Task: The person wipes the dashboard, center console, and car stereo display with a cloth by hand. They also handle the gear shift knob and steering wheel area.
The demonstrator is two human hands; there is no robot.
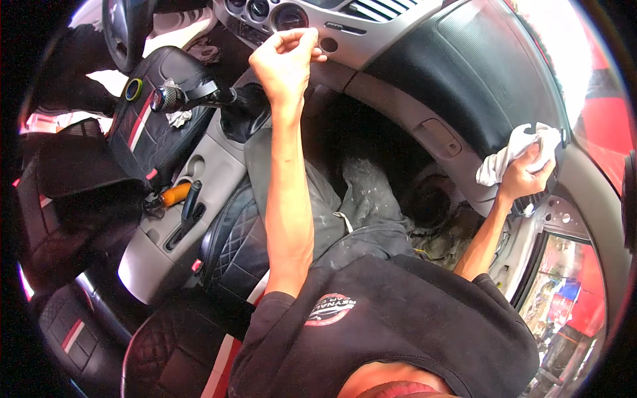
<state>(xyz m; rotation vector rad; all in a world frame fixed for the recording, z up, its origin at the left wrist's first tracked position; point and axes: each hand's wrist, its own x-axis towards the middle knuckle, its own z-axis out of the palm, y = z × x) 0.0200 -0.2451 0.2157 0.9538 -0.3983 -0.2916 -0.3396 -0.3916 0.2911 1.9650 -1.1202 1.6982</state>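
Note:
My left hand [286, 65] is raised in front of the grey centre dashboard [345, 46], close to a small round socket. Its fingers are pinched together, and whatever may be between them is too small or hidden to make out. At the far right, my right hand [526, 174] grips a crumpled white cloth [517, 154] beside the end of the dashboard, near the open door. The black padded dashboard top [458, 60] lies between my hands, with the glove box [434, 132] below it.
A gear lever [169, 97] and a handbrake [191, 202] rise from the grey console [142, 262] on the left. An orange-handled tool [176, 194] lies by the handbrake. A roll of tape [133, 89] rests on the driver's seat, and a steering wheel [123, 33] stands beyond.

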